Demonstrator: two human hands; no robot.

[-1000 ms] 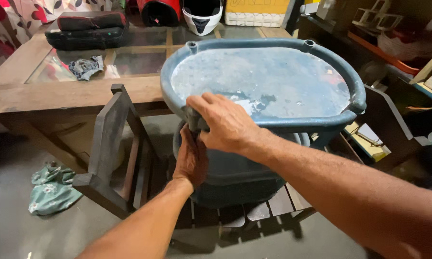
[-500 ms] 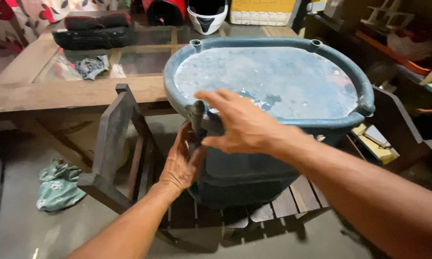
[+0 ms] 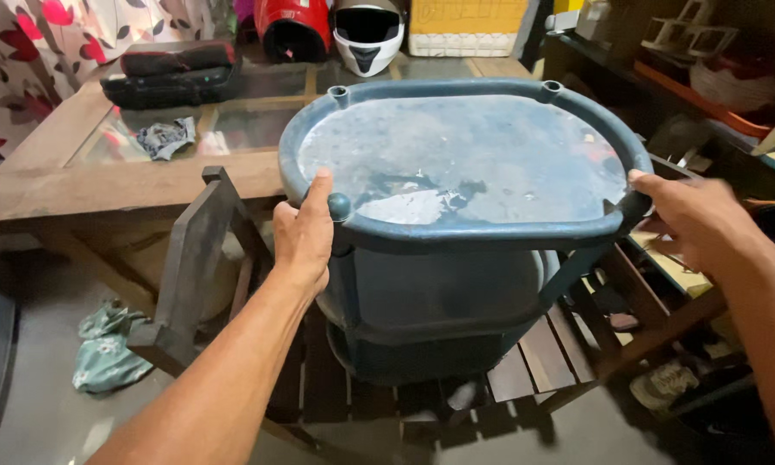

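Cluttered room, wooden slatted chair (image 3: 525, 366) | blue plastic rack (image 3: 456, 164): stiff, light-looking, bulky | left hand (image 3: 304, 234) fingers clamped on rim, right hand (image 3: 697, 220) fingers closing at opposite corner.

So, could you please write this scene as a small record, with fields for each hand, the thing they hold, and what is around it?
left hand: grips the left rim of the blue plastic rack, thumb on top
right hand: at the rack's right corner, fingers on the rim
rack top: oval tray, worn and stained, sockets at the corners
under the rack: dark wooden slatted chair lying on its side
behind: wooden table with glass panels, two helmets, a rag
floor: green cloth at left
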